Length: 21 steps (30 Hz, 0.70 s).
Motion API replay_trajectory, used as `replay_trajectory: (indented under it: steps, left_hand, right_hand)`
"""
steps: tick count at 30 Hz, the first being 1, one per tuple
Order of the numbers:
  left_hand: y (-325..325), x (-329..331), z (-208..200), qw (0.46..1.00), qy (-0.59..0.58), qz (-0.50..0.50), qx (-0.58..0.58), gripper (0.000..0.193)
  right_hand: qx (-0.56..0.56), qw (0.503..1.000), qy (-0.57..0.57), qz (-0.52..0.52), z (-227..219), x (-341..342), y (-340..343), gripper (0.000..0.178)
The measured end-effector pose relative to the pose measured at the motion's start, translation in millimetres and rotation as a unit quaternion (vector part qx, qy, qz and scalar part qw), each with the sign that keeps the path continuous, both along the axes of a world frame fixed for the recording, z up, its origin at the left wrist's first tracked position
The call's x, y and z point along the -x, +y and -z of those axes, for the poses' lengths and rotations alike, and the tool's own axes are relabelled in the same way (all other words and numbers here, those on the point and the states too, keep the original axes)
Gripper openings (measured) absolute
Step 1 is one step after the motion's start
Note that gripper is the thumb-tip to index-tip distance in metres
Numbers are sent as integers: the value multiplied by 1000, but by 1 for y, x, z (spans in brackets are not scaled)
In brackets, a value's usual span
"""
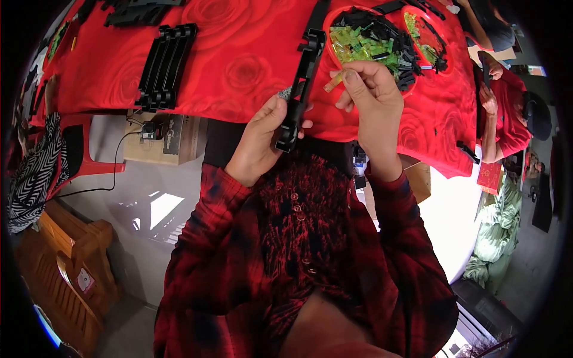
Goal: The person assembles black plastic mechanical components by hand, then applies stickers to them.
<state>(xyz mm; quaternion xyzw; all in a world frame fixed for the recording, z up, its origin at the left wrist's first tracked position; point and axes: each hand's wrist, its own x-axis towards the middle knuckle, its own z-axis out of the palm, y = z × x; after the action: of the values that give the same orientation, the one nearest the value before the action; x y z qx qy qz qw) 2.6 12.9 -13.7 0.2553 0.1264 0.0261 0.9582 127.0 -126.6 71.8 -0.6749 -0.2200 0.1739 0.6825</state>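
My left hand (261, 141) grips a long black plastic strip (303, 83) with notched ends, held tilted near the table's front edge. Between the thumb and fingers of my right hand (377, 98) is a small yellowish translucent piece (334, 82), a short way right of the strip and apart from it. Just beyond that hand stands a red bowl (327, 25) heaped with yellow-green translucent pieces (364, 48) and small black pieces (399, 36). A bit of something grey shows beside my left fingers; its kind I cannot make out.
Several matching black strips (167, 67) lie side by side on the red tablecloth (239, 65), with more black parts (140, 11) behind them. A second red bowl (449, 45) of pieces is at the right. People sit at both sides. A cardboard box (179, 140) stands under the table.
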Motion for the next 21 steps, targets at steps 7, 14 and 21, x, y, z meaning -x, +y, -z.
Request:
replay_trajectory:
  steps: [7,14,21]
  left_hand:
    - [-5,1,-7,1000,18,-13,-3,33]
    - [-6,-2,2,1000,4,-4,15,34]
    - [-6,-3,3,1000,-15,-1,5,35]
  right_hand:
    - [34,949,-311,48,17,3,23,9]
    - [149,889,-428,64,23,1,29,8]
    - [194,832,-515,73,29,1,29,7]
